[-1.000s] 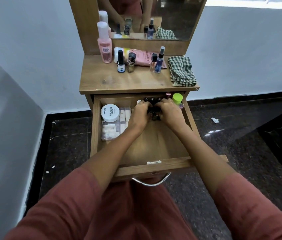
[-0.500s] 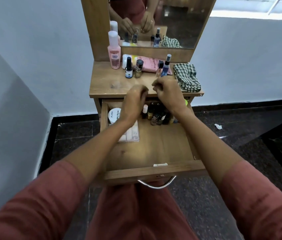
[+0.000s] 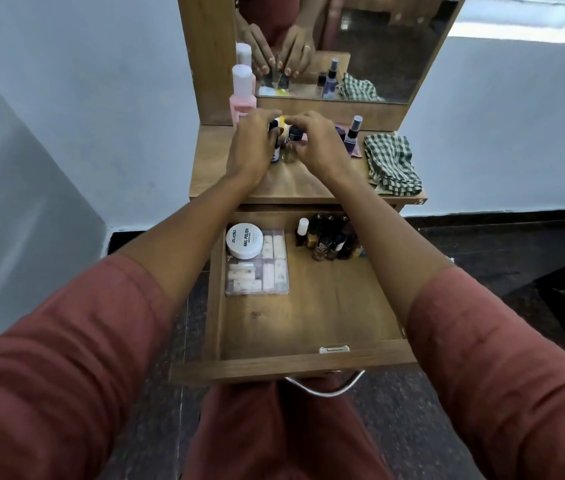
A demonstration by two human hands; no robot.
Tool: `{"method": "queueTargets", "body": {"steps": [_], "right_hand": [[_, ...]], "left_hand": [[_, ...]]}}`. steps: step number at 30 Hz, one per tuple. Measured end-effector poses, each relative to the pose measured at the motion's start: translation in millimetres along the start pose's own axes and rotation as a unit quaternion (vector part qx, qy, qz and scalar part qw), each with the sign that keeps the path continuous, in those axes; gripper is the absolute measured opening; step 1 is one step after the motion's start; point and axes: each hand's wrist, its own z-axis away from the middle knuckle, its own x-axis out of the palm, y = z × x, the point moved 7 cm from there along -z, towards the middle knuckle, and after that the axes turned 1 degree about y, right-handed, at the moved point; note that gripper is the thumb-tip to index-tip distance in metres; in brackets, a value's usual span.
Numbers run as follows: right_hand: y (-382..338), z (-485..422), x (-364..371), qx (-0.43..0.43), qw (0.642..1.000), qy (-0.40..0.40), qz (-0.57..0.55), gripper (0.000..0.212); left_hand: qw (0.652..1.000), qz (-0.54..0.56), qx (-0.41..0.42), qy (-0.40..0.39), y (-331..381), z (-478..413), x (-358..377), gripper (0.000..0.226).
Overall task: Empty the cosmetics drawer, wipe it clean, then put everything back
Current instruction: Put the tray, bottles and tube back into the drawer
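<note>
Both hands are at upper centre of the frame, over the dresser tabletop point(image 3: 284, 185). The left hand point(image 3: 251, 147) has its fingers curled round a small dark-capped bottle point(image 3: 273, 127). The right hand point(image 3: 319, 147) pinches the cap of a second dark-capped bottle point(image 3: 295, 134) just beside the first. Both bottles are upright; can't tell if their bases touch the wood.

The drawer point(image 3: 294, 367) is pulled open at lower centre and still has items inside. A cluster of nail polish bottles point(image 3: 329, 239) stands in its back right corner. At back left a white nail polish jar point(image 3: 244, 240) sits on a clear plastic case point(image 3: 260, 271).

On the tabletop there is a pink bottle point(image 3: 243, 93) at left, a spray bottle point(image 3: 353, 133) right of the hands, and a checked cloth point(image 3: 391, 164) at the far right. The mirror point(image 3: 360, 46) behind reflects the fingers on the bottles.
</note>
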Motion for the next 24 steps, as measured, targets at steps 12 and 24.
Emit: {"method": "queueTargets", "body": {"steps": [12,24], "right_hand": [[0.2,25.7,-14.0,-0.007,1.000,0.017,-0.025,0.023],[4.5,86.7,-22.9,-0.029,1.000,-0.003,-0.002,0.025]], "left_hand": [[0.999,0.035,-0.002,-0.006,12.7,27.0,-4.0,0.020],[0.996,0.077,0.006,-0.036,32.4,89.5,-5.7,0.022]]}}
